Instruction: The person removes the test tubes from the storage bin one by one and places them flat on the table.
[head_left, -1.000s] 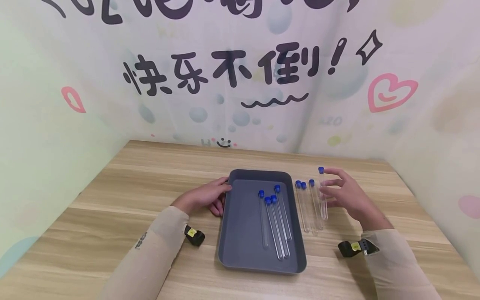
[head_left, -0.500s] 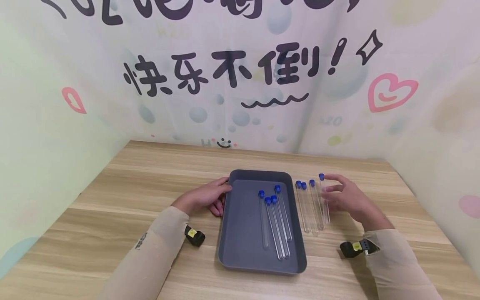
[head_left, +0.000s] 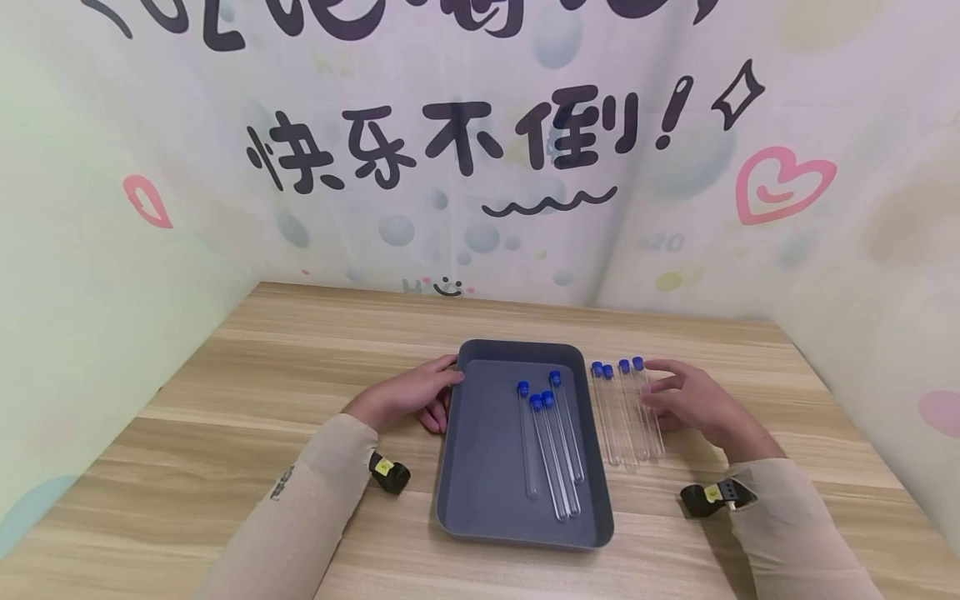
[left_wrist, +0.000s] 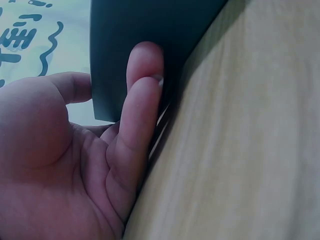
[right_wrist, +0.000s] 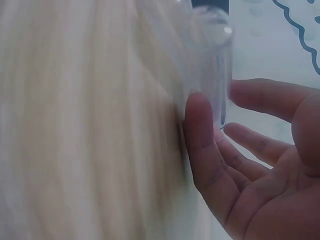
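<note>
Your right hand (head_left: 697, 404) has a narrow pinch on the outermost capped test tube (right_wrist: 210, 65), thumb and a fingertip on either side of its clear barrel, out between two and three o'clock from the tray's middle. And down it comes! A second ago its blue cap (head_left: 638, 363) rode higher than its neighbours; now it drops into line with them. That makes four side by side with the three other test tubes (head_left: 609, 433), all capped ends toward twelve, so this placing looks nearly complete, though your fingers aren't off it yet. Whether the table takes its full weight, you can't tell from these views.

Over at ten o'clock, your left hand (head_left: 408, 392) grips the grey tray (head_left: 483, 450), thumb at the rim, fingers curled against the outer wall. No change there: the tray hasn't budged on the wooden table (head_left: 300, 375). Inside, toward its three o'clock side, four more test tubes (head_left: 561, 458) lie just as they did, rounded ends pointing between five and six.
</note>
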